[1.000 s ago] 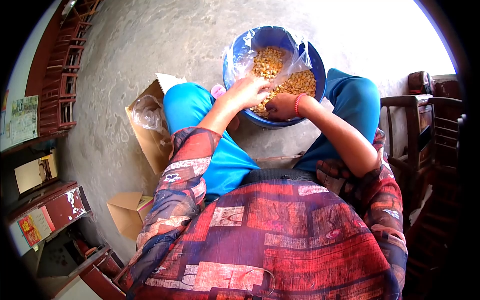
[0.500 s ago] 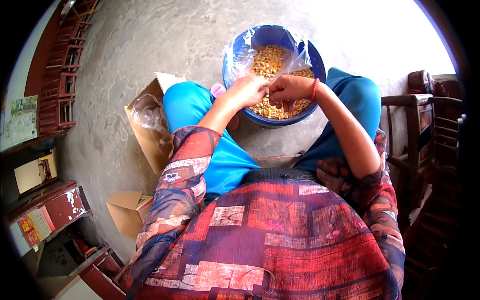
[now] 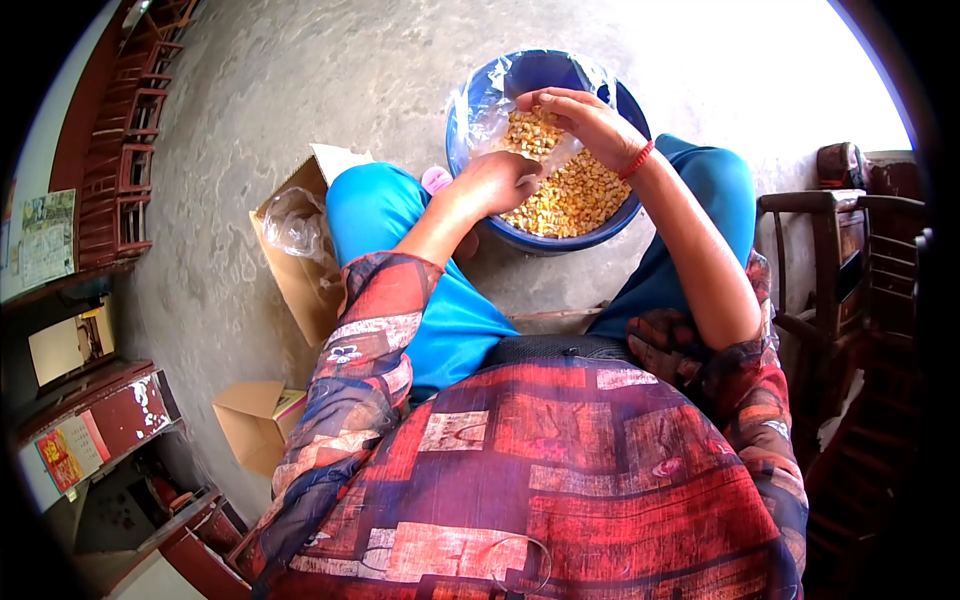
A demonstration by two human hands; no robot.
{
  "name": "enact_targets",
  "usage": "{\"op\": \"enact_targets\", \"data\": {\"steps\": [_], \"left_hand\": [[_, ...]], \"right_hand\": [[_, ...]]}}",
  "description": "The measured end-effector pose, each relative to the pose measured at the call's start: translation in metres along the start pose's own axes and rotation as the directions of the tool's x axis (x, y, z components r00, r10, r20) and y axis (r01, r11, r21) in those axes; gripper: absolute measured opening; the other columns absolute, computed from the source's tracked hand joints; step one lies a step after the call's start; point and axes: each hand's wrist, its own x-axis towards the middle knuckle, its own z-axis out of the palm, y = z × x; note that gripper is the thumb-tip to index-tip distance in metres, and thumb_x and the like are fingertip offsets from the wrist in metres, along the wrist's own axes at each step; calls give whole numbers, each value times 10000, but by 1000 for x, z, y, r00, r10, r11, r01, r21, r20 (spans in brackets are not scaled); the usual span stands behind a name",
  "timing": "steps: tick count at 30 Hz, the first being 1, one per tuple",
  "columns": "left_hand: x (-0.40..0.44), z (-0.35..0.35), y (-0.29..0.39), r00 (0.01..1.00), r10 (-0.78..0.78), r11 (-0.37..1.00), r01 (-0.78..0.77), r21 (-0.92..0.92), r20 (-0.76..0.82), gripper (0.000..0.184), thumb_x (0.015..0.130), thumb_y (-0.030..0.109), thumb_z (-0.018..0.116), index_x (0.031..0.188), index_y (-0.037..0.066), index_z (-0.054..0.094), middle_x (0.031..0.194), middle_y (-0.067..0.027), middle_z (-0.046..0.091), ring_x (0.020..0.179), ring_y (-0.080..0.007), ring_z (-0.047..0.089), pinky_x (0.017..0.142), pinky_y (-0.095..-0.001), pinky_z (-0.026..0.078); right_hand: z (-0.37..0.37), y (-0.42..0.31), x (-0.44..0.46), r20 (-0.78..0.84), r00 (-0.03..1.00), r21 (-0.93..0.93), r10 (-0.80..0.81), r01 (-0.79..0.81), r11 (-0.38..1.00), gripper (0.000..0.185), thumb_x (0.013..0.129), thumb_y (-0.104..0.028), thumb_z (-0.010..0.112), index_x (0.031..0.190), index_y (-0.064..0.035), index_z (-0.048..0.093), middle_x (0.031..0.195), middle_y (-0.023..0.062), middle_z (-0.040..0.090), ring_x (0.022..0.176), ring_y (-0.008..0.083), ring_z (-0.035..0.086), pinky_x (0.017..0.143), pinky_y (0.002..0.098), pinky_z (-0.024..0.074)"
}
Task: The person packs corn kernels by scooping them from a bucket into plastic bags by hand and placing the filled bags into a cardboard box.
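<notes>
A round blue tub (image 3: 634, 110) stands on the floor between my knees with yellow corn kernels (image 3: 572, 200) inside. Clear plastic film (image 3: 482, 128), a bag by its look, lies over the tub's left and far sides, with more kernels in it. My left hand (image 3: 497, 183) is closed on the near edge of the plastic at the tub's left side. Above the kernels at the right, my right hand (image 3: 588, 122) has a red bracelet at the wrist. Its fingers are extended to the left over the bag's mouth, with nothing visible in them.
An open cardboard box (image 3: 290, 270) holding crumpled clear plastic (image 3: 298, 222) is beside my left knee. Nearer me is a smaller carton (image 3: 250, 425). A dark wooden chair (image 3: 835, 250) stands at the right. Wooden furniture lines the left side.
My right hand has risen out of the kernels, past my left hand, and moved to the tub's far side, its fingers now stretched out. My left hand has stayed on the plastic.
</notes>
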Motion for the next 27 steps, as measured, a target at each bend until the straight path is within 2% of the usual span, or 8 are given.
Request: {"op": "enact_targets", "data": {"steps": [6,8,10,12,15,19,21,27], "left_hand": [[0,3,-3,1000,8,999,-8,-41,-15,262,777,206,562,1015,106,606,933,-151,616,878,-311,582,763,-383,451],[-1,-1,0,1000,-10,998,11,-57,18,244,769,188,565,994,106,612,919,-148,619,860,-308,587,749,-384,454],[-2,-6,3,998,55,996,-53,-66,39,217,758,162,558,959,105,618,891,-142,623,832,-300,594,722,-378,459],[1,-4,3,996,49,997,-45,-61,69,223,754,152,544,956,91,617,885,-135,624,841,-293,594,713,-372,462],[4,6,-7,990,129,991,-127,39,-48,252,758,149,530,981,65,612,918,-142,617,870,-292,586,749,-379,461],[1,0,-1,990,141,989,-139,49,-32,262,766,174,531,993,70,610,937,-148,612,887,-296,581,768,-378,457],[-2,-2,4,994,108,994,-107,35,-32,271,770,197,533,1000,75,608,947,-147,610,894,-298,579,773,-378,455],[1,2,-1,987,149,987,-145,68,-63,245,779,187,522,976,69,609,919,-141,611,868,-311,578,746,-388,460]], "right_hand": [[4,-10,-9,1,997,-298,-79,76,952,327,888,-277,457,1057,-30,590,1017,56,598,936,121,551,843,268,439],[-1,-21,-15,320,912,-216,256,-192,957,309,883,-276,471,994,-26,614,936,46,617,819,121,580,698,270,506],[10,-18,-21,364,858,-379,362,-218,899,270,872,-254,490,942,-30,624,852,47,619,745,112,579,551,244,523],[15,0,-21,359,774,-629,522,-213,748,275,832,-266,517,971,-55,626,848,74,631,757,128,598,548,267,520],[16,56,-21,319,894,-929,315,228,293,264,734,-169,527,948,-44,617,945,178,608,870,290,594,750,368,478],[21,70,-22,305,929,-924,211,234,303,285,751,-251,530,960,-69,598,907,187,605,865,345,571,781,417,440],[28,66,-23,355,837,-911,416,211,353,289,762,-295,523,904,-59,610,860,201,605,820,355,577,754,424,442],[19,80,-14,364,827,-908,429,213,361,261,759,-255,534,911,-61,620,828,181,616,780,343,583,732,408,446]]}}
